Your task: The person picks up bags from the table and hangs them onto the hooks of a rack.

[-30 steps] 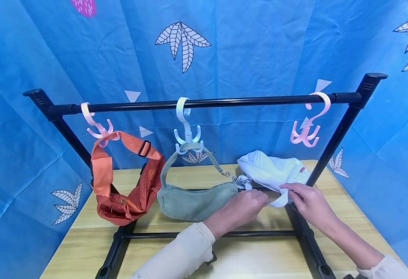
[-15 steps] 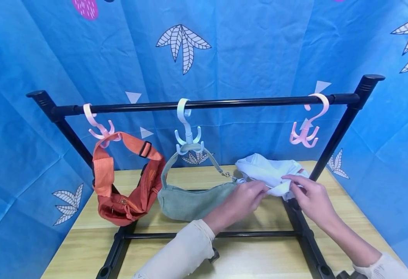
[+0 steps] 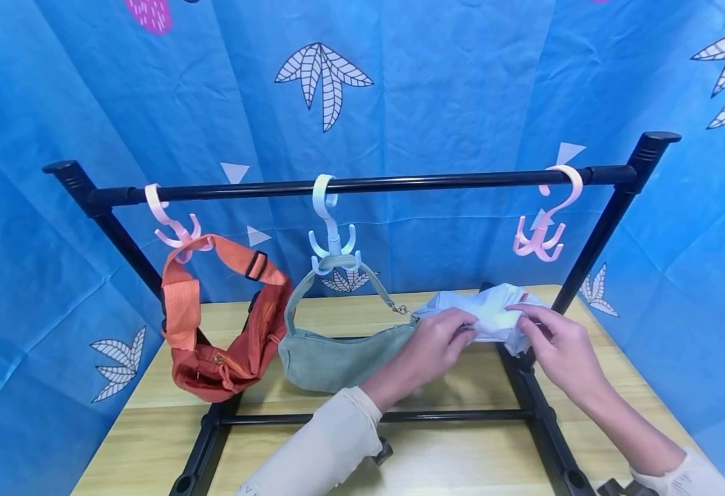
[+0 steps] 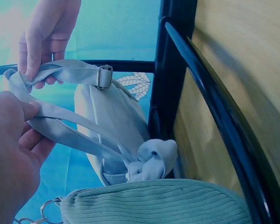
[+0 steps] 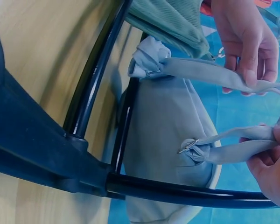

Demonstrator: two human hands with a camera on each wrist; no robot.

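A pale white-blue bag (image 3: 489, 303) sits at the right of the rack, behind my hands in the head view. Its fabric strap (image 5: 200, 71) forms a raised loop, knotted at one end and joined at a metal buckle (image 4: 104, 77). One part of that strap is pinched by my left hand (image 3: 432, 344). My right hand (image 3: 557, 344) pinches the strap farther right, near the buckle. Just left of my left hand, a green corduroy bag (image 3: 344, 359) hangs by its strap from a light blue hook (image 3: 331, 224).
A red-orange bag (image 3: 232, 358) hangs from a pink hook (image 3: 176, 224) on the left. Another pink hook (image 3: 542, 234), carrying nothing, hangs above my right hand. The black rack's top bar (image 3: 424, 181) spans over the wooden table (image 3: 455, 458); a lower bar (image 3: 437, 415) crosses in front.
Both hands have lifted slightly with the strap, drawing it up in front of the white-blue bag. The bag has shifted and looks lower and flatter. The hanging bags stay put.
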